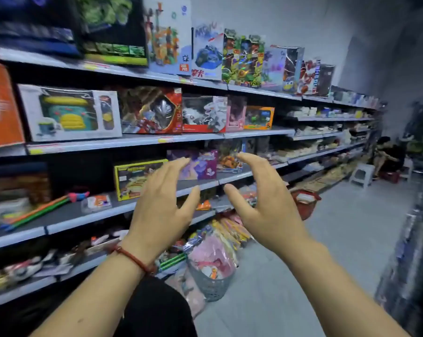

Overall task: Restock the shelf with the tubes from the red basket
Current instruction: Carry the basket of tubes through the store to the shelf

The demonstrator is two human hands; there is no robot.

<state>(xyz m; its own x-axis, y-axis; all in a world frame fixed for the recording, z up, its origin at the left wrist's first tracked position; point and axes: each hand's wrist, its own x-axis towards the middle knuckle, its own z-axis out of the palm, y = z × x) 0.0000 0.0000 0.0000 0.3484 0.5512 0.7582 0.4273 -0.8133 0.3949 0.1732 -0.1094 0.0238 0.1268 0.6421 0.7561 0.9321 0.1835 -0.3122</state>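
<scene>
Grey metal shelf (96, 216): long orange and green tube-like sticks (42, 210) lie near its left end, and a yellow cardboard toy box (132, 178) stands further along. Left hand (162, 205), red cord bracelet (132, 259) at the wrist, is raised before the shelf with fingers apart and lightly curved, holding nothing. Right hand (266, 205) is likewise, near it but not touching. Red plastic basket (305, 205) sits on the floor at the shelf's foot, right of both hands; its contents are unclear.

This is a toy shop. Long metal shelves (132, 142) carry boxed toys (152, 110) along an aisle. Price labels (165, 140) sit on shelf edges.
</scene>
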